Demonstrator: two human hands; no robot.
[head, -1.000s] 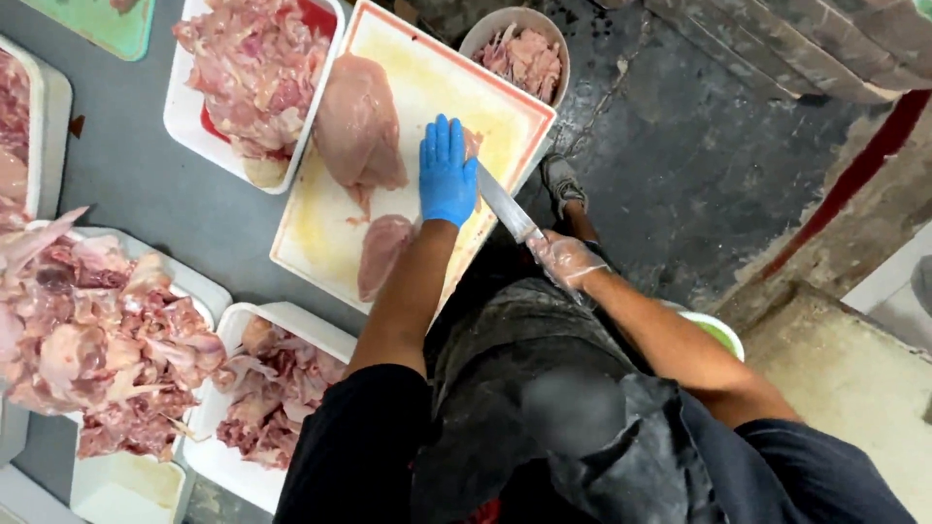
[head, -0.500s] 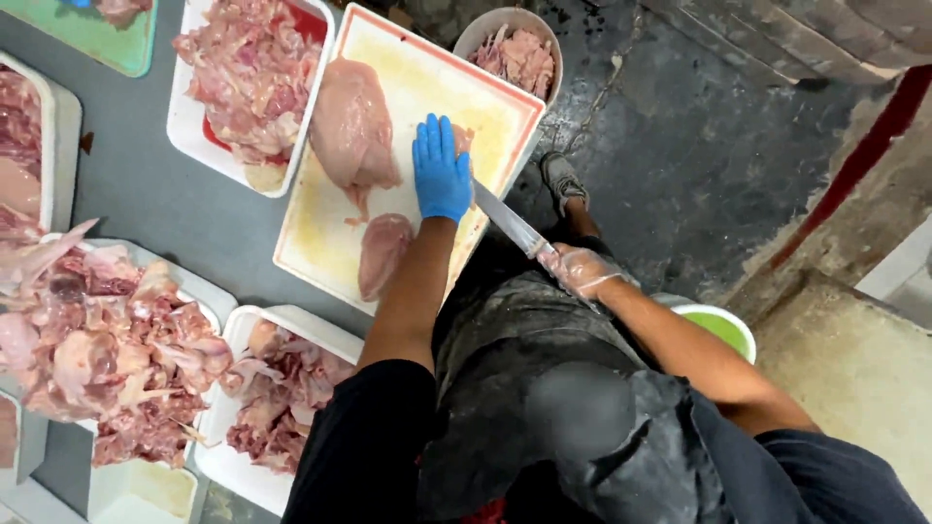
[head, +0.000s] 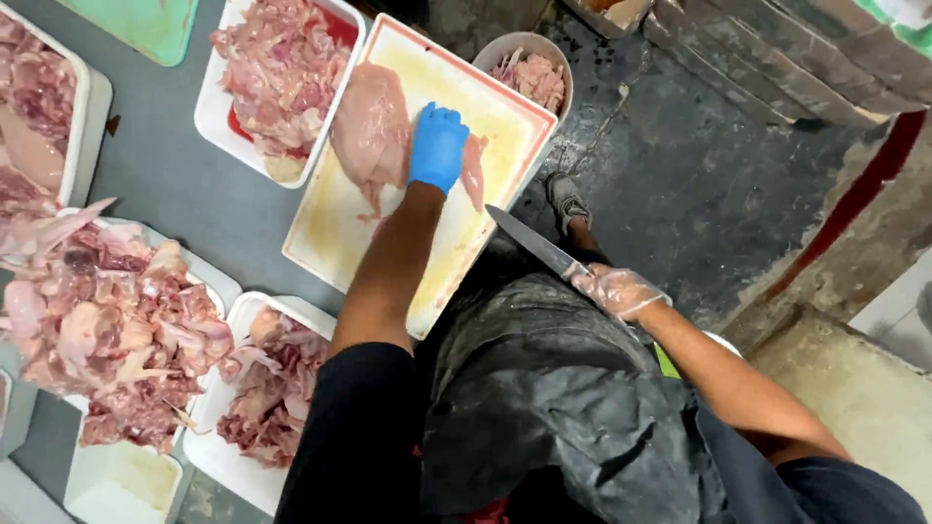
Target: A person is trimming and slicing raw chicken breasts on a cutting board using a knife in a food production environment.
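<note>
On board point(head: 340, 243), left hand point(head: 437, 146) pressing chicken point(head: 369, 126).

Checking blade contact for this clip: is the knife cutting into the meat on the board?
No: the knife in the right hand sits off the cutting board, clear of the chicken breast.

Our left hand point(head: 439, 147) wears a matt blue rubbery glove, and under it the raw chicken point(head: 369, 126) looks wet and glossy on a smooth, stained plastic cutting board point(head: 456, 262). Our right hand point(head: 617, 289) is in a thin clear plastic glove, crinkled, gripping a knife point(head: 532, 243) with a dull metal blade. Below it our dark apron point(head: 563, 398) looks slick and creased.
</note>
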